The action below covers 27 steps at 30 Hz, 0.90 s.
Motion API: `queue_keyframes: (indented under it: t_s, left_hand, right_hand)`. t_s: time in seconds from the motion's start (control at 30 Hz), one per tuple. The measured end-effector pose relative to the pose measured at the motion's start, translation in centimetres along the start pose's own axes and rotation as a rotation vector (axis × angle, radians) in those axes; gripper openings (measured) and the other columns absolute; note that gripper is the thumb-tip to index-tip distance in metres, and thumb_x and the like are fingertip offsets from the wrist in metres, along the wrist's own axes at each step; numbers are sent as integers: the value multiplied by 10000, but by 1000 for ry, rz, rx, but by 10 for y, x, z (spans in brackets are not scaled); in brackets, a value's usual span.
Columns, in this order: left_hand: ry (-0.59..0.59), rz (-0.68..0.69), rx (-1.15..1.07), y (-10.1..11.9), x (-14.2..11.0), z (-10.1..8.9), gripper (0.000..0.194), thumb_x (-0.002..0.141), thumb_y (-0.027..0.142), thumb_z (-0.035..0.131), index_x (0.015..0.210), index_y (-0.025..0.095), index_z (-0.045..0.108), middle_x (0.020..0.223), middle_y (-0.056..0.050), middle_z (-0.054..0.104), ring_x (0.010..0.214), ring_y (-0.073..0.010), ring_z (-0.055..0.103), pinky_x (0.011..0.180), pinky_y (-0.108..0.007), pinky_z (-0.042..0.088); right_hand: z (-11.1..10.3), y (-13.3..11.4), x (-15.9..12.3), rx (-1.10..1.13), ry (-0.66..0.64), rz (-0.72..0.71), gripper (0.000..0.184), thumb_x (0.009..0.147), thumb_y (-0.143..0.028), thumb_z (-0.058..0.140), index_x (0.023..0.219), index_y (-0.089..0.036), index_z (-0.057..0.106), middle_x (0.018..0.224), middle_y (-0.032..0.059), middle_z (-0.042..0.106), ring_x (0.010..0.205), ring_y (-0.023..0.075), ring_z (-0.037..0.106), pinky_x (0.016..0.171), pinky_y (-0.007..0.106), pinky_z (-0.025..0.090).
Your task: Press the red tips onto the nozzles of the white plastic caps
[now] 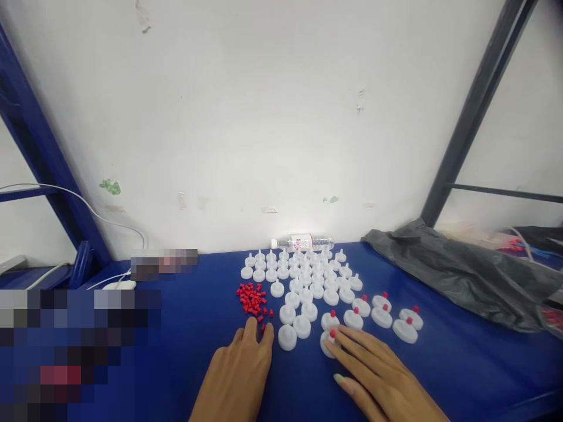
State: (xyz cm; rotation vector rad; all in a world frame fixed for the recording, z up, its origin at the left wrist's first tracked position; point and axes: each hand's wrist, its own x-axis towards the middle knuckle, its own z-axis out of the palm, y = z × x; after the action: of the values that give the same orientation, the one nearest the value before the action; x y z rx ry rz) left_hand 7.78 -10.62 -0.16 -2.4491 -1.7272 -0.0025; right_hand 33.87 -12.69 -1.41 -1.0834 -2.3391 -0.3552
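Observation:
My left hand (240, 372) reaches to the near edge of a pile of small red caps (251, 298). Its fingertips are apart, with one red cap (263, 328) showing between them; no firm grip is visible. My right hand (378, 369) lies with its fingers stretched out and thumb apart. Its fingertips touch or nearly touch a white nozzle lid (326, 347) topped by a red cap (332, 333). Several other red-capped white lids (353, 319) stand beyond and right of this hand. Between the hands, bare-tipped white lids (287, 338) reach back in loose rows.
A clear plastic bottle (302, 242) lies against the white wall (281, 117). Dark grey sheeting (457, 275) covers the right back of the blue table (185, 328). Metal posts (472, 117) rise at both sides. A white cable (101, 217) runs along the left; blurred blocks hide the left front.

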Motion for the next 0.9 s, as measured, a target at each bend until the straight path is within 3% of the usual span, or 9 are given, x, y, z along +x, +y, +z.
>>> queue_keyframes:
  t_s: [0.13,0.23,0.5,0.6,0.73,0.83,0.9]
  left_hand:
    - [-11,27,-9,2,3,-9,652,748,-91,412,1311,193,580,1240,-158,634,1001,-250,686,682,-273,544]
    - [-27,31,-10,3,4,-14,565,766,-94,388,1176,200,645,1208,-135,650,962,-235,690,664,-259,531]
    - [25,83,9,4,3,-16,386,876,-23,369,1024,198,649,1045,-100,693,906,-255,696,627,-276,513]
    - [160,113,-52,4,1,-20,289,895,31,407,933,207,633,909,-62,689,808,-228,694,598,-258,494]
    - [489,167,-271,4,0,-24,195,912,101,441,840,227,573,769,6,646,652,-155,654,568,-224,476]
    - [644,175,-464,3,-1,-26,154,890,115,480,844,235,564,722,45,631,543,-99,603,525,-183,459]
    - [654,168,-580,4,-2,-28,142,871,116,517,867,241,584,704,66,641,494,-72,586,481,-153,443]
  right_hand:
    - [1,-1,-3,-95,61,71,355,957,-377,562,1291,-299,651,1342,41,639,1139,270,669,885,371,615]
    - [-2,-6,6,-111,92,39,318,960,-388,557,1243,-299,671,1302,39,666,1124,267,668,867,375,614]
    - [6,-17,42,-145,-73,-85,432,952,-337,581,1370,-227,563,1305,63,665,1209,337,604,1016,566,493]
    - [7,-16,42,-106,-70,-76,446,963,-335,572,1388,-205,541,1329,77,649,1230,307,597,1077,532,451]
    - [2,-15,38,-25,52,-2,411,959,-340,595,1351,-221,551,1303,73,663,1222,259,608,1111,479,430]
    - [-2,-20,38,133,198,23,245,940,-333,637,1159,-225,620,1142,53,719,1105,215,669,1036,386,506]
    - [-3,-26,39,266,248,20,125,936,-298,647,1034,-224,624,1022,31,728,985,167,702,913,274,561]
